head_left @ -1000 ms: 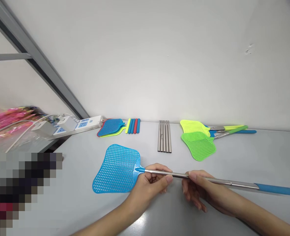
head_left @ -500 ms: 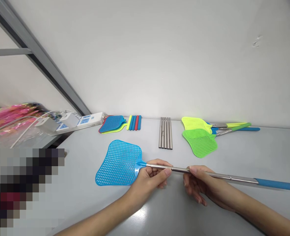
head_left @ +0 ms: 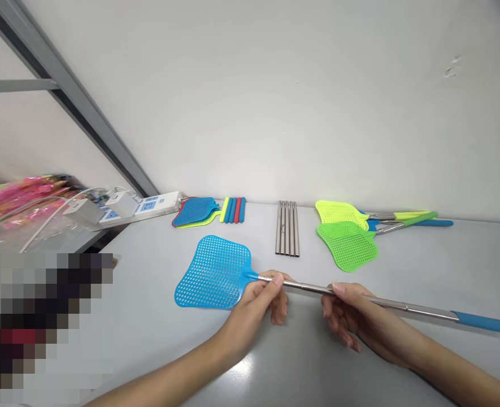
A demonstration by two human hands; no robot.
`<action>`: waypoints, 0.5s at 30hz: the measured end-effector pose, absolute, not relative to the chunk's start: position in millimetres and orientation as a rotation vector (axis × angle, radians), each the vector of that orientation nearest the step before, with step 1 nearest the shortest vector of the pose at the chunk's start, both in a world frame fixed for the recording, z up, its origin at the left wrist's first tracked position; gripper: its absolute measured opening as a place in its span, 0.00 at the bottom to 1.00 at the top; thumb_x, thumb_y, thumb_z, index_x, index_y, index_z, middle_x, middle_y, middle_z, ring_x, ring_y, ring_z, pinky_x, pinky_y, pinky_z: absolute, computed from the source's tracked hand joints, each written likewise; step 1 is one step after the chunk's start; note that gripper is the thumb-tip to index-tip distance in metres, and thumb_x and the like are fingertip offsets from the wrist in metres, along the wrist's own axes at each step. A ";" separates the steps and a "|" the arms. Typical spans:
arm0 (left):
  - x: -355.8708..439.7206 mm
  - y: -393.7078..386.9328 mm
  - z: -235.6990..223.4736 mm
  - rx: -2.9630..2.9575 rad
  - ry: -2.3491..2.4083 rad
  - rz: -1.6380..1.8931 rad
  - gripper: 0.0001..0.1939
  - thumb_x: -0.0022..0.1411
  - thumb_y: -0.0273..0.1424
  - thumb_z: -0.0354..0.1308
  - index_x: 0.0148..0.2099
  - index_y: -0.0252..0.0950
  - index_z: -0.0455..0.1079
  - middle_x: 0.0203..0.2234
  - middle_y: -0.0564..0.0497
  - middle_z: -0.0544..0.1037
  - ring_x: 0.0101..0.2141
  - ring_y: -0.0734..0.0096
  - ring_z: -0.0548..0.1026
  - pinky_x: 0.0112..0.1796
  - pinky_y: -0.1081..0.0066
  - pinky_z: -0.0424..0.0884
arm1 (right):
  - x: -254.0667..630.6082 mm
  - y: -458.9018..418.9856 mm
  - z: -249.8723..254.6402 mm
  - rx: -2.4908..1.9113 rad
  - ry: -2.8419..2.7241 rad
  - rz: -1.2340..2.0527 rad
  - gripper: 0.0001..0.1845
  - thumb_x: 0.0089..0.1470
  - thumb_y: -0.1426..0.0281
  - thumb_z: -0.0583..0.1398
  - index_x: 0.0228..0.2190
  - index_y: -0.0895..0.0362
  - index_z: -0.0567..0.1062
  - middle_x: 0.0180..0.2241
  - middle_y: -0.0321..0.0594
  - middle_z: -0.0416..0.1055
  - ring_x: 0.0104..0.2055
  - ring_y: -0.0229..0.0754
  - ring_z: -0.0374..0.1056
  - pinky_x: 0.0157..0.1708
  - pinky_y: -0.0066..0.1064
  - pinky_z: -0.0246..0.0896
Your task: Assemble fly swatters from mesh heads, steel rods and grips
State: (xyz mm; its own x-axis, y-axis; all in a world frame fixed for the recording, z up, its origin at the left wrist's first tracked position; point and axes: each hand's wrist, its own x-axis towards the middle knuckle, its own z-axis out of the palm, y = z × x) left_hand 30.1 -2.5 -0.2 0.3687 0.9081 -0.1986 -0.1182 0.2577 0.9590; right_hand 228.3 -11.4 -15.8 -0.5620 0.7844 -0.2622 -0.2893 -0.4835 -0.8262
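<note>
A blue fly swatter point(head_left: 216, 274) with an extended metal telescopic rod lies across both my hands, above the grey table. My left hand point(head_left: 264, 299) pinches the thin rod close to the perforated head, thumb on top. Farther along the rod, my right hand point(head_left: 355, 311) grips it between thumb and fingers, its lower fingers hanging loosely curled. To the right of that hand the rod widens into a blue handle point(head_left: 487, 323), which runs out of the frame.
Behind stand several metal rods point(head_left: 287, 229) in a row, coloured handle sleeves point(head_left: 235, 210) and a pile of swatter heads point(head_left: 195, 212). Swatters with rods point(head_left: 347, 246) lie at the right. A power strip point(head_left: 152, 204) with plugs and bagged pink items point(head_left: 29, 200) are at the left.
The swatter has shifted slightly to the right, and its head has turned and risen a little. My left hand has slid toward the right with it; both hands keep their hold.
</note>
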 end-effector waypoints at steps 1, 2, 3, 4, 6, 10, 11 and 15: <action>29.9 -3.0 -0.5 1.062 0.925 0.856 0.19 0.62 0.42 0.45 0.31 0.33 0.68 0.16 0.55 0.63 0.20 0.76 0.60 0.26 0.75 0.57 | 228.6 -11.5 -16.2 -0.843 -0.991 2.080 0.20 0.58 0.62 0.50 0.24 0.63 0.71 0.18 0.38 0.65 0.17 0.31 0.61 0.13 0.18 0.51; 29.7 -3.4 -0.6 1.053 0.920 0.860 0.19 0.62 0.42 0.44 0.34 0.33 0.68 0.17 0.55 0.64 0.20 0.76 0.60 0.26 0.75 0.57 | 228.8 -11.5 -16.5 -0.838 -0.990 2.080 0.20 0.58 0.62 0.50 0.24 0.63 0.71 0.18 0.38 0.65 0.17 0.31 0.61 0.13 0.19 0.51; 29.5 -3.8 -0.8 1.048 0.917 0.862 0.19 0.63 0.42 0.43 0.36 0.32 0.68 0.17 0.55 0.64 0.20 0.76 0.60 0.26 0.74 0.58 | 229.0 -11.4 -16.7 -0.831 -0.989 2.080 0.21 0.58 0.62 0.49 0.24 0.63 0.71 0.18 0.38 0.65 0.17 0.31 0.61 0.13 0.19 0.51; 29.4 -4.2 -1.0 1.048 0.918 0.864 0.20 0.63 0.42 0.42 0.37 0.32 0.68 0.18 0.55 0.65 0.20 0.76 0.61 0.27 0.74 0.58 | 229.2 -11.3 -16.9 -0.825 -0.989 2.080 0.21 0.58 0.62 0.49 0.24 0.63 0.71 0.18 0.38 0.65 0.17 0.31 0.61 0.13 0.19 0.51; 29.2 -5.0 -1.7 1.055 0.924 0.867 0.20 0.64 0.41 0.41 0.39 0.31 0.67 0.18 0.54 0.65 0.21 0.75 0.61 0.27 0.73 0.58 | 229.2 -10.9 -16.9 -0.823 -0.982 2.076 0.21 0.58 0.62 0.49 0.24 0.63 0.71 0.18 0.38 0.65 0.17 0.31 0.61 0.13 0.19 0.51; 29.0 -6.6 -4.7 1.046 0.936 0.875 0.20 0.64 0.41 0.40 0.41 0.31 0.66 0.18 0.54 0.66 0.21 0.74 0.62 0.27 0.73 0.59 | 228.6 -10.2 -16.5 -0.831 -0.970 2.074 0.21 0.57 0.61 0.50 0.24 0.62 0.71 0.18 0.38 0.65 0.17 0.31 0.61 0.13 0.19 0.50; 29.0 -6.8 -5.5 1.035 0.933 0.881 0.20 0.64 0.41 0.40 0.42 0.31 0.65 0.18 0.54 0.66 0.21 0.74 0.62 0.26 0.73 0.59 | 228.3 -10.1 -16.4 -0.833 -0.970 2.075 0.21 0.57 0.61 0.50 0.24 0.63 0.71 0.18 0.38 0.65 0.17 0.31 0.61 0.13 0.19 0.50; 29.0 -6.4 -7.4 0.992 0.910 0.907 0.21 0.64 0.41 0.40 0.42 0.31 0.65 0.19 0.53 0.67 0.21 0.75 0.63 0.26 0.73 0.59 | 227.5 -9.8 -16.8 -0.833 -0.964 2.076 0.21 0.57 0.61 0.50 0.24 0.63 0.71 0.18 0.38 0.65 0.17 0.31 0.61 0.12 0.19 0.50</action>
State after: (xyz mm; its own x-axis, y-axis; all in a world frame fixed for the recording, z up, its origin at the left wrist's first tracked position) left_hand 29.0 -6.4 -7.4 0.3408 0.9185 -0.2007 -0.1971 0.2785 0.9400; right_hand 227.5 -9.8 -16.8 -0.5555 0.7909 -0.2566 -0.3143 -0.4854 -0.8158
